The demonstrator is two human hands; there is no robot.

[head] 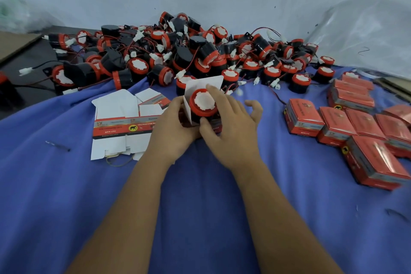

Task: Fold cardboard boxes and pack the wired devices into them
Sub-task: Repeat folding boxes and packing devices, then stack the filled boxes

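Horn (203, 102) half inside open box (201, 95), mid-cloth. Left hand (175, 124) gripped box; right hand (226, 122) pinched horn. Packed boxes (347, 122) lay right. Flat boxes (124, 118) and big horn pile (178, 51) still waited.

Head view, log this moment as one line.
left hand holds open box | right hand pushes wired device in | flaps unclosed
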